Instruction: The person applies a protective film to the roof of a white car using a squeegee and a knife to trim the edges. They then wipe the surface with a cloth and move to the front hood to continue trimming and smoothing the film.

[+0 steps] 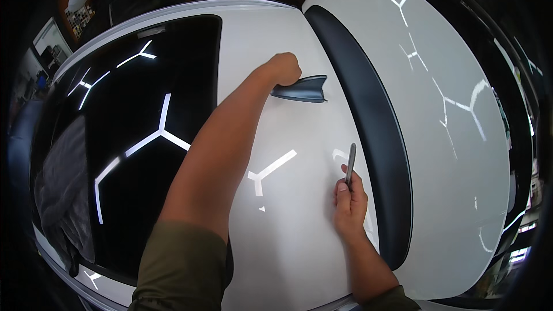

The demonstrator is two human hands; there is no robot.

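Note:
My left arm reaches across the white car roof (pixel 276 178), and my left hand (pixel 284 68) is closed in a fist at the front end of a dark grey-blue shark-fin antenna (pixel 310 90). The hand's fingertips are turned away, so whatever they pinch is hidden. Lower right, close to the dark rear strip, my right hand (pixel 349 204) grips a slim grey blade-like tool (pixel 351 161), its upper end pointing up and away from the fingers. The tool stands apart from the antenna.
A glossy black glass roof panel (pixel 144 178) lies to the left, with a grey cloth (pixel 66 190) draped over its outer edge. On the right, a curved dark strip (pixel 374 115) borders a raised white panel (pixel 449 155). Workshop shelving and clutter show beyond the car.

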